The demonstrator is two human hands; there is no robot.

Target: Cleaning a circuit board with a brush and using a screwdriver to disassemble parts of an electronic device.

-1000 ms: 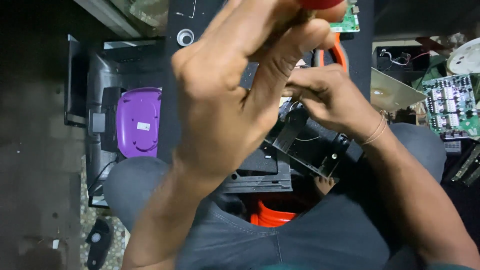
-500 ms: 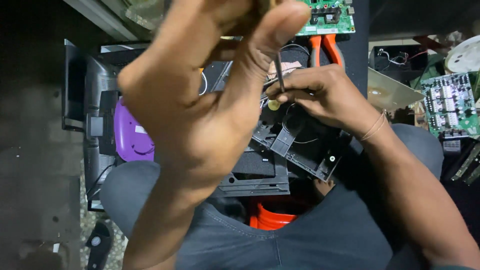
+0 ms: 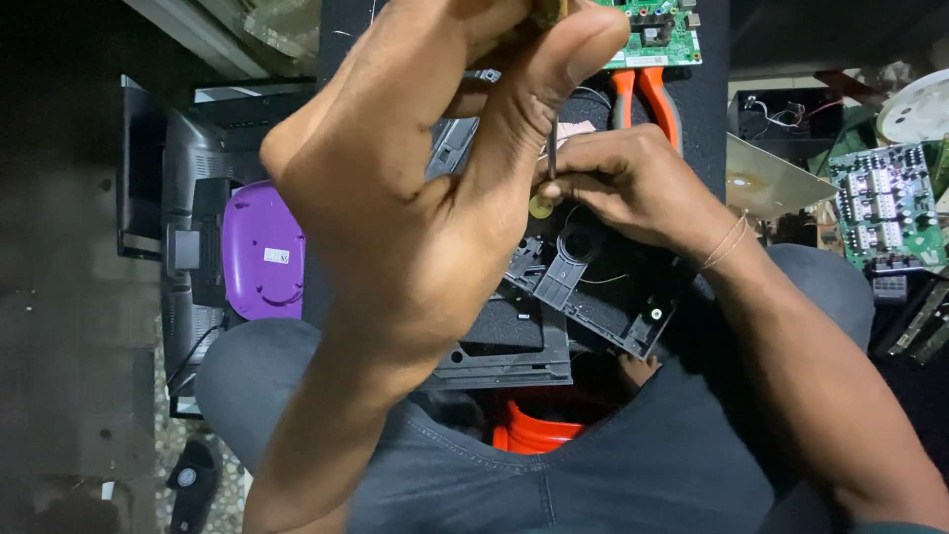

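Two hands work a screwdriver on a black plastic part.

The left hand is closed around the top of the screwdriver, up near the camera. The right hand pinches its thin shaft and presses on the black part, which rests on the person's lap. It looks like a screw is being turned; the tip must stay straight. Around are circuit boards, orange pliers and a purple thing. The room is dark.

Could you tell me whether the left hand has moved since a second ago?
Yes. The left hand has shifted left: it now covers part of the purple case, which was clear of it a second ago.
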